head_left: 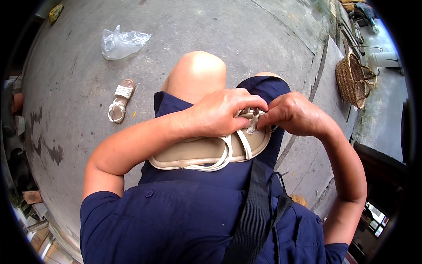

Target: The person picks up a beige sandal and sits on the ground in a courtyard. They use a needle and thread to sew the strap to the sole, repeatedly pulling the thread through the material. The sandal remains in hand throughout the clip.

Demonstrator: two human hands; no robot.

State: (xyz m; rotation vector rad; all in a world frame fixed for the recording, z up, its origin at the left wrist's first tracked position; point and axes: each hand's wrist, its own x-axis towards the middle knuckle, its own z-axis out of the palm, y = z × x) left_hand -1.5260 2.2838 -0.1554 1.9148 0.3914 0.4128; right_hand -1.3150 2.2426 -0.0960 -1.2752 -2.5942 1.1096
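Observation:
A beige sandal (198, 152) with thin cream straps lies sideways across my lap. Its strapped end, on the right, is between my two hands. My left hand (224, 110) reaches over the sandal from the left, thumb and fingers closed on a whitish strap piece (252, 125). From the right, my right hand (292, 114) pinches the same spot with thumb and forefinger. The fingertips of both hands nearly meet there and partly hide what they grip. A looser pair of cream straps (229, 152) loops over the middle of the sole and hangs past its near edge.
Another sandal (121, 100), with a white woven band, stands on the concrete floor (83, 145) at the left. Beyond it lies a clear plastic bag (123, 44). A wicker basket (351, 79) and a white bucket (384, 60) are at the far right. A black strap (251, 211) crosses my front.

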